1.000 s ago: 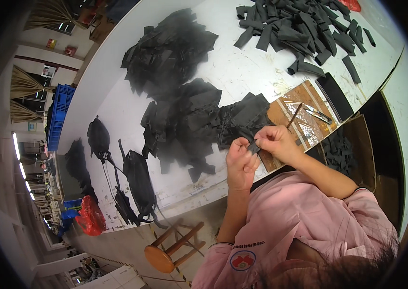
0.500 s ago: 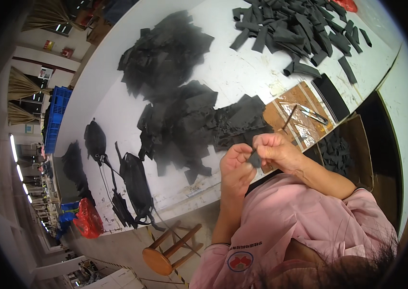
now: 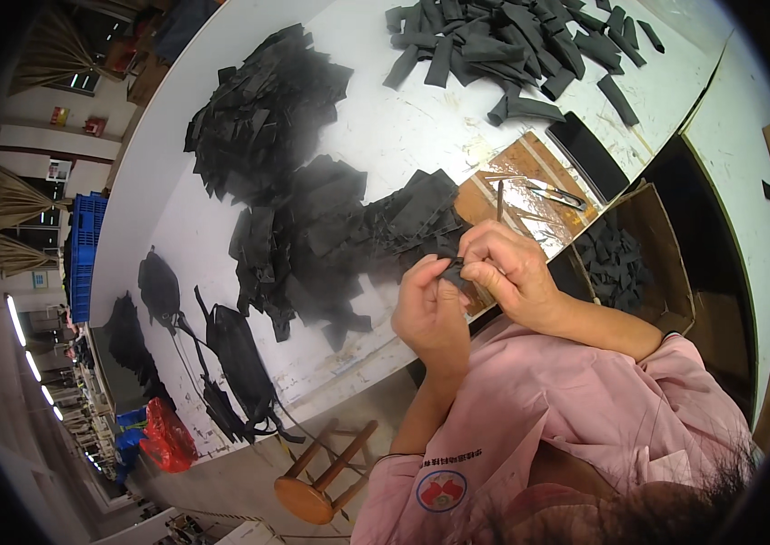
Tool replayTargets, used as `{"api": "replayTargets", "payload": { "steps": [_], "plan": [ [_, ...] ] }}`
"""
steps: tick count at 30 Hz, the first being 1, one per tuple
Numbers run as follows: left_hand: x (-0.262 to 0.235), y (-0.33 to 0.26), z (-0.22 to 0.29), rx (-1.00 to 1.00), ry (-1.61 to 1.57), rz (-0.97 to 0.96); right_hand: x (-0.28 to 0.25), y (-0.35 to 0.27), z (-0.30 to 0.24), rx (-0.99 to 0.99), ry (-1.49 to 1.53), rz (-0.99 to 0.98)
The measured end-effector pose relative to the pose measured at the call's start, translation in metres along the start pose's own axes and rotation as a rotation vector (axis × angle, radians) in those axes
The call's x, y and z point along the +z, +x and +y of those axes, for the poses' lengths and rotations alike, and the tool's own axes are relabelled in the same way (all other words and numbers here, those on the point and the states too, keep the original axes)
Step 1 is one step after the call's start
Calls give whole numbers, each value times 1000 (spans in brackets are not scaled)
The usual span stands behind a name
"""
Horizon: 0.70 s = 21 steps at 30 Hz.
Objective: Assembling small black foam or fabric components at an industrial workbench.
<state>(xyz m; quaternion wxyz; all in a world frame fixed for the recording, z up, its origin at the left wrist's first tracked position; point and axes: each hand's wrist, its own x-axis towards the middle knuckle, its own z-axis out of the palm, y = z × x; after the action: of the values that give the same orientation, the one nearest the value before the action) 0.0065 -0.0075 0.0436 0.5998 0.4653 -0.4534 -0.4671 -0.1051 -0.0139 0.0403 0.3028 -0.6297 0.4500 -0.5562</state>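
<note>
My left hand (image 3: 432, 313) and my right hand (image 3: 514, 272) meet over the front edge of the white table. Their fingertips pinch a small dark cloth piece (image 3: 457, 262) from both sides, and most of it is hidden by the fingers. Just beyond my right hand lies a brown board (image 3: 530, 150) with clear tape across it. On that board are a thin dark stick (image 3: 499, 195), its lower end behind my right hand, and a small metal cutting tool (image 3: 559, 193). A heap of flat black cloth pieces (image 3: 417, 213) lies beyond my left hand.
Larger heaps of black pieces (image 3: 267, 113) and tube-shaped ones (image 3: 494, 50) cover the far table. A dark flat slab (image 3: 589, 156) lies beside the board. Below it stands a cardboard box (image 3: 673, 245) of dark pieces. Black bags (image 3: 239, 359) lie left; a wooden stool (image 3: 305, 500) stands below.
The whole view has shifted, so the table appears further left and higher. The cloth piece has turned or been folded between my fingers and shows less; both hands still pinch it.
</note>
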Motion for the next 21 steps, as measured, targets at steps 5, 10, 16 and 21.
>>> {"api": "replayTargets", "payload": {
  "steps": [5,10,16,21],
  "plan": [
    [-13,15,-2,-332,-329,-200,-9,-8,11,561,638,-95],
    [-12,13,7,-622,-852,-581,-26,-6,-11,551,780,-208],
    [16,36,38,-509,-1166,-931,-56,32,-48,291,457,-146],
    [32,74,-9,-1011,-1242,-489,-65,49,29,649,607,-164]
  ]
}}
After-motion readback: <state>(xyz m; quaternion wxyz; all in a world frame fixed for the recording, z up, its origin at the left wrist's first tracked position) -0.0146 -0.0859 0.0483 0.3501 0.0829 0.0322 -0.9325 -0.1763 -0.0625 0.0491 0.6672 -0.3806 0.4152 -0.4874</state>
